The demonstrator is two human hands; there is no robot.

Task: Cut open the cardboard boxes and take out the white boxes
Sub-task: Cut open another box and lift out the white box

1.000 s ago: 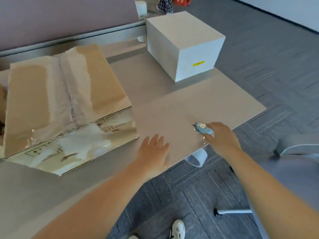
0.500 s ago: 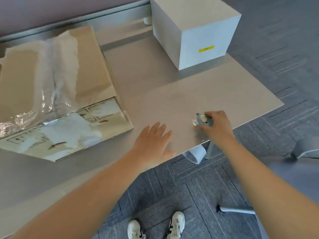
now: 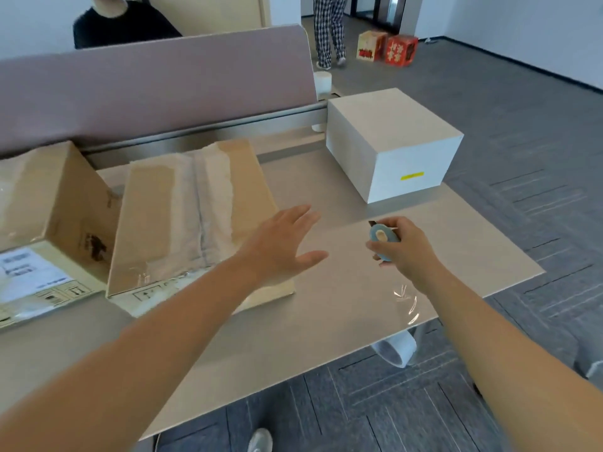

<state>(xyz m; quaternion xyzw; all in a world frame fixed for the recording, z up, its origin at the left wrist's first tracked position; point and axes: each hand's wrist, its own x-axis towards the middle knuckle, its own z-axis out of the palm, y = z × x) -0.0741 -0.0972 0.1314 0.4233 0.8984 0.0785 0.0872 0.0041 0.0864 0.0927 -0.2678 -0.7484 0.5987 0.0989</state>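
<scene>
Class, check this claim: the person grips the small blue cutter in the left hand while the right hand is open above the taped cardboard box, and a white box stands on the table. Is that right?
The hands are swapped. In the head view the right hand grips the blue cutter, and the left hand is open above the taped cardboard box. The white box does stand on the table.

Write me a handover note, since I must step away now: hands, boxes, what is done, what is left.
Left hand: open, over the right edge of the taped brown cardboard box.
Right hand: holds the small blue cutter above the grey table.
Done: one plain white box stands out at the table's far right.
Left: the taped box looks sealed; a second brown cardboard box with a white label waits at far left.
</scene>
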